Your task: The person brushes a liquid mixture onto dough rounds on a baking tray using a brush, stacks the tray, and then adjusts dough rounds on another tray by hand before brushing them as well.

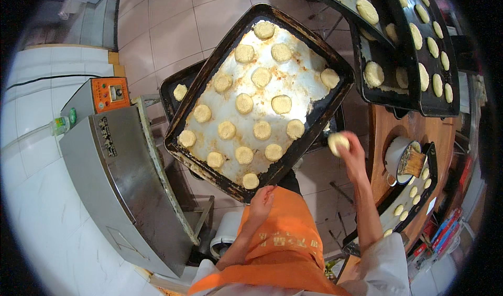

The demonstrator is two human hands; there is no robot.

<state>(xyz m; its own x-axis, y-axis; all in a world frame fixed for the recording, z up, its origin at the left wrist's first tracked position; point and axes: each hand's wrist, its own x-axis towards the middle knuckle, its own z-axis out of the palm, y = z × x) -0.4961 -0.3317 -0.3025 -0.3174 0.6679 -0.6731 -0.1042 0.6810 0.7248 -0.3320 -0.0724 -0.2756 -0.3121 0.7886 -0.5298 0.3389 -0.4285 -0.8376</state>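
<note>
A large dark-rimmed baking tray (224,99) lies at a slant before me, with several round, pale, seed-coated dough pieces (261,77) on it. My right hand (351,150), off the tray's right side, holds one round dough piece (338,144) between thumb and fingers. At the tray's near corner is my left hand (262,203), its fingers bent beside the rim; whether they grip the rim cannot be told. Part of another dark tray (169,84), bearing a dough piece (180,92), shows underneath.
Stacked black trays (412,75) with dough pieces overhang the wooden table (381,138) at upper right. A white enamel mug (395,158) with a brush (411,162) and another tray (432,158) rest there. Left stands a metal appliance (129,178) with an orange control panel (110,94); a white bucket (228,233) is below.
</note>
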